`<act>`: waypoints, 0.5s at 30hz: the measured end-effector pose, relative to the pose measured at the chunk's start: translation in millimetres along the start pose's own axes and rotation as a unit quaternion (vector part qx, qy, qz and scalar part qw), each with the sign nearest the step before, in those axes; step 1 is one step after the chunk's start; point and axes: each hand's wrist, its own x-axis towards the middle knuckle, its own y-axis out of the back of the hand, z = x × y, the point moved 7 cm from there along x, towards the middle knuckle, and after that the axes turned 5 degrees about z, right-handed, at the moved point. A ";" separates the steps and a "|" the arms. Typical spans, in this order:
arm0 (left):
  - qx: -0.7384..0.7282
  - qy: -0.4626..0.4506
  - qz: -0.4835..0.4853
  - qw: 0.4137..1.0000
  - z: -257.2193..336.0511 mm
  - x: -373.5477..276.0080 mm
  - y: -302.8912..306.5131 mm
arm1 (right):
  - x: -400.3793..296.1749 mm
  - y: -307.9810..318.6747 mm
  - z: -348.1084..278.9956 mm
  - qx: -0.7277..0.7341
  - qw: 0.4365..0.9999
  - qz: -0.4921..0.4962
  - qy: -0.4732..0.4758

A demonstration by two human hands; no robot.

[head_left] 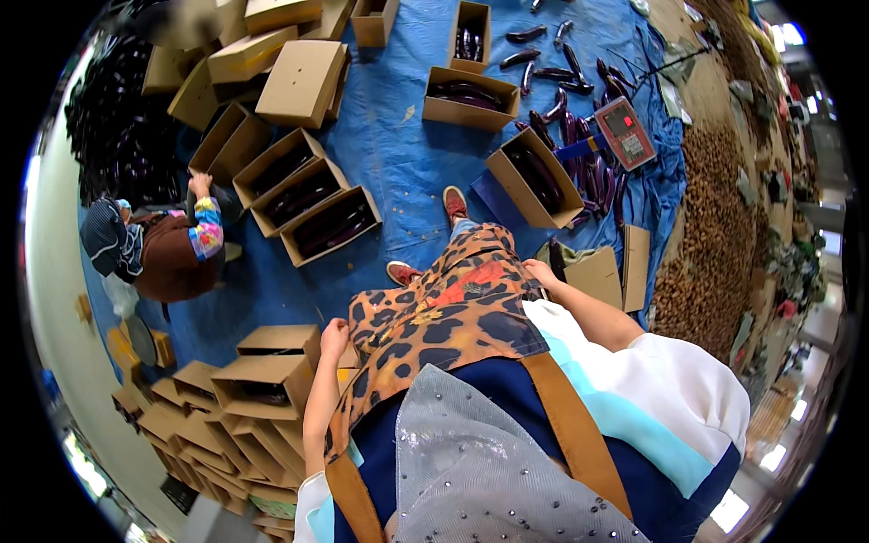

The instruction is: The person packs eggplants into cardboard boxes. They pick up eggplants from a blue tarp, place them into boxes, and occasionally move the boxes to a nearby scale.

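My left hand [335, 337] hangs at the left edge of a leopard-print apron [441, 305], its fingers loosely curled; whether it holds anything is unclear. At the apron's other side is my right hand [541, 273], partly hidden, near an eggplant [557, 258] and an upright cardboard piece [594, 277]. Ahead to the right, an open carton of eggplants [534, 178] rests on a scale's blue platform, beside the scale's display [625, 134]. Loose eggplants [597, 176] lie around it. Two more cartons with eggplants [470, 98] stand farther ahead.
Three open cartons of eggplants [330, 226] stand ahead left on the blue tarpaulin [407, 170]. A co-worker [178, 251] crouches beside a large eggplant heap [122, 129]. Cartons [265, 383] are stacked near my left side. Right of the tarpaulin lies a brown heap [713, 237].
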 end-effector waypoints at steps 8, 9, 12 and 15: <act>-0.110 0.013 -0.034 0.993 142.2 64.8 -2.3 | 43.2 61.0 37.5 0.086 0.992 0.051 -0.077; -0.064 -0.005 -0.036 0.997 173.7 56.1 6.1 | 44.0 71.0 36.8 0.089 0.990 0.059 -0.090; -0.057 0.028 -0.088 0.994 197.0 67.7 -8.3 | 86.2 93.0 48.1 0.111 0.986 0.021 -0.122; -0.101 0.053 -0.148 0.982 294.1 59.1 -0.1 | 125.3 125.1 23.5 0.139 0.981 0.021 -0.134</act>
